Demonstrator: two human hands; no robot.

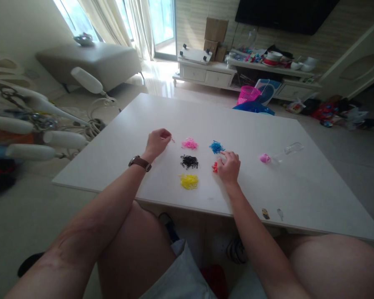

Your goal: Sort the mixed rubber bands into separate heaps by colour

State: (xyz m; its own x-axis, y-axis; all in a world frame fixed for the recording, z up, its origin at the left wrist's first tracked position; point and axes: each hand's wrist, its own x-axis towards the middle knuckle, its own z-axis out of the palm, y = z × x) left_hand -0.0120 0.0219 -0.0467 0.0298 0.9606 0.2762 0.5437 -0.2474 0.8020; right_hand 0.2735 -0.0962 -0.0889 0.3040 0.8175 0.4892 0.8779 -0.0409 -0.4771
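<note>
My left hand [158, 143], a watch on its wrist, is closed in a pinch on a small pink piece [172, 140] left of the piles. My right hand [230, 167] rests over a red pile [215, 167], partly covering it, with thumb and forefinger apart. Its forefinger reaches the edge of a blue pile [217, 146]. Between my hands lie a pink pile [190, 143], a black pile [189, 161] and a yellow pile [188, 181]. All are heaps of small, thin looped pieces, too small to name exactly.
A white table [252, 128] bears everything. To the right lie a pink object [264, 158] and a clear plastic piece [293, 148]. Near the front edge are a small yellow figure [265, 214] and a silvery piece [279, 214]. White lamp arms [65, 138] stand at the left.
</note>
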